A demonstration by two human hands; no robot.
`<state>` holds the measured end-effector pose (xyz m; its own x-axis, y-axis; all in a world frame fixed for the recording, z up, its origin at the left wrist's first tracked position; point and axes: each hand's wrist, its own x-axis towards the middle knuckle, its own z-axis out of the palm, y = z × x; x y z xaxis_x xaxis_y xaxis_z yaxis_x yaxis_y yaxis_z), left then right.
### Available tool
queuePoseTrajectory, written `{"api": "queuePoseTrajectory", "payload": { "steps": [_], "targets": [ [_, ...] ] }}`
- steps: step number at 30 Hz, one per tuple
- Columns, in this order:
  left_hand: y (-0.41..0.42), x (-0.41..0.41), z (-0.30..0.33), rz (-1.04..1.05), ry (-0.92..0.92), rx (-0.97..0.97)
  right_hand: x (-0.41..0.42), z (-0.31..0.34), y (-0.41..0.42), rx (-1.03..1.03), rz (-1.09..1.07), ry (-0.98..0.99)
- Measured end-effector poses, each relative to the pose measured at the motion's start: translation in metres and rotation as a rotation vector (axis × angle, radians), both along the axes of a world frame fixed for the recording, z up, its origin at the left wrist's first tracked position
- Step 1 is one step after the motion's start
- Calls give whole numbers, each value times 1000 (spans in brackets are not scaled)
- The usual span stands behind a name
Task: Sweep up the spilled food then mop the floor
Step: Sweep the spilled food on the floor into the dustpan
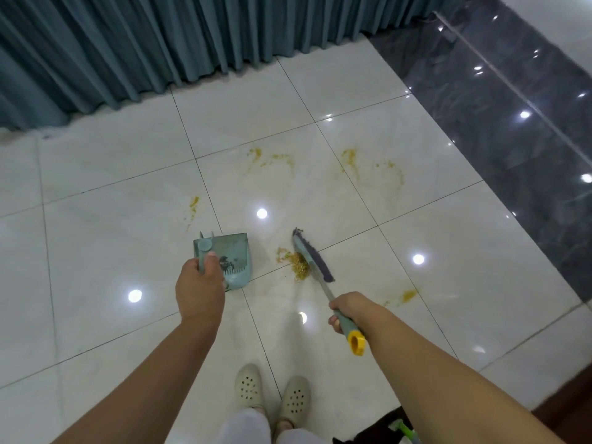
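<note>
The shiny white tiled floor (105, 238) is the biggest thing here, and it is not clean yet. A long blue-green pleated curtain (160, 40) hangs along the far side, and a dark grey polished strip of floor (512, 123) runs along the right.

Yellow smears of spilled food are spread over the tiles. There is one streak ahead (256, 155), another to its right (350, 155), a small one on the left (193, 202) and one near the right arm (408, 295). These will likely need the mop, and no mopping looks done so far.

The light blue plastic dustpan (235, 254) sits on the floor with its open mouth turned to the right. The left hand (200, 283) grasps its handle. The blue brush with dark bristles and a yellow-tipped handle (312, 259) stands just to the right of it. The right hand (347, 310) is wrapped around that handle.

A small heap of yellow-brown crumbs (299, 262) lies against the bristles, between brush and dustpan, near the pan but not in it. So I think the sweeping is partway: the crumbs are gathered, but they need pushing into the pan.
</note>
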<state>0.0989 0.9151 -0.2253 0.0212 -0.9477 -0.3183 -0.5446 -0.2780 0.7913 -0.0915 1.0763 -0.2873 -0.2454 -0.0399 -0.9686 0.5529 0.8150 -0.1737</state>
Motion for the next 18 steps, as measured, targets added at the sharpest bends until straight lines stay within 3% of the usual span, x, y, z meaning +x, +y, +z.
{"api": "queuePoseTrajectory", "payload": {
  "steps": [7, 18],
  "targets": [
    [10, 6, 10, 49, 39, -26, 10, 11, 9, -6, 57, -58],
    [15, 29, 11, 115, 91, 1, -17, 24, -25, 0, 464, 173]
  ]
}}
